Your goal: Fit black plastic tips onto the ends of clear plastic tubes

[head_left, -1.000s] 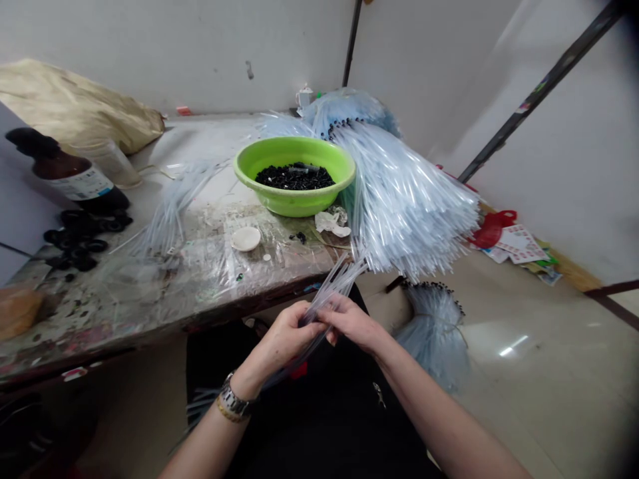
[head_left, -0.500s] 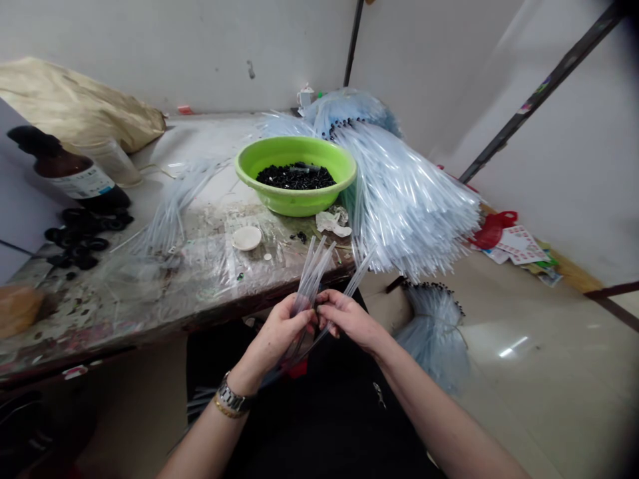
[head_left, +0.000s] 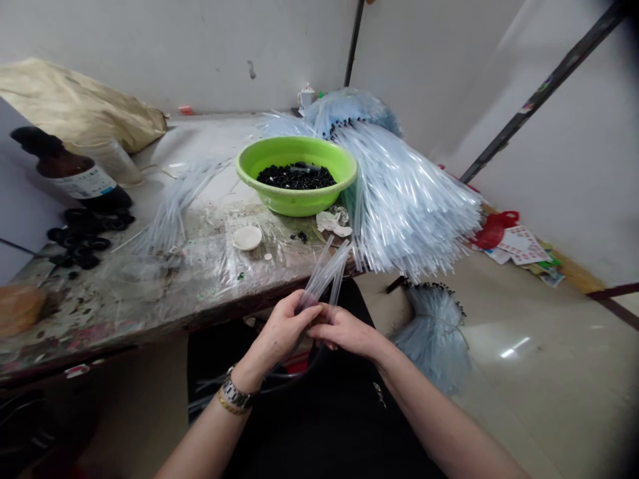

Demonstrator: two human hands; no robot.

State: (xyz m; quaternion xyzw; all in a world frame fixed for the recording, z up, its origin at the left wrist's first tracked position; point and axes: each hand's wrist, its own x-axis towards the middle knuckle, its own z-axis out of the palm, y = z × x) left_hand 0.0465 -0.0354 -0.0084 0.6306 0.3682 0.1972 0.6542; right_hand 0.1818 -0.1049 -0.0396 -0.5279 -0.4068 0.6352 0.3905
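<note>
My left hand point(head_left: 287, 327) is closed around a small bunch of clear plastic tubes point(head_left: 322, 273) whose upper ends fan out above the fingers. Pressed up against it, my right hand point(head_left: 342, 327) is closed on a few more of these tubes, which rise just right of the main bunch. Both hands meet above my lap, in front of the table's edge, and the fingertips partly hide each other. Below the hands, the tubes' lower lengths curve across my dark clothing to the left. Beyond them stands a green basin point(head_left: 299, 199) holding small black parts point(head_left: 295, 177).
A large heap of clear tubes point(head_left: 409, 199) overhangs the table's right end; another tied bundle point(head_left: 433, 339) stands on the floor. On the table point(head_left: 210, 279) are a white dish point(head_left: 247, 237), loose tubes point(head_left: 172, 206), black rings point(head_left: 82, 239) and a brown bottle point(head_left: 74, 173).
The right hand has moved in against the left. Its tubes, earlier slanting apart to the right, now stand steeper beside the left hand's bunch, which leans more to the right.
</note>
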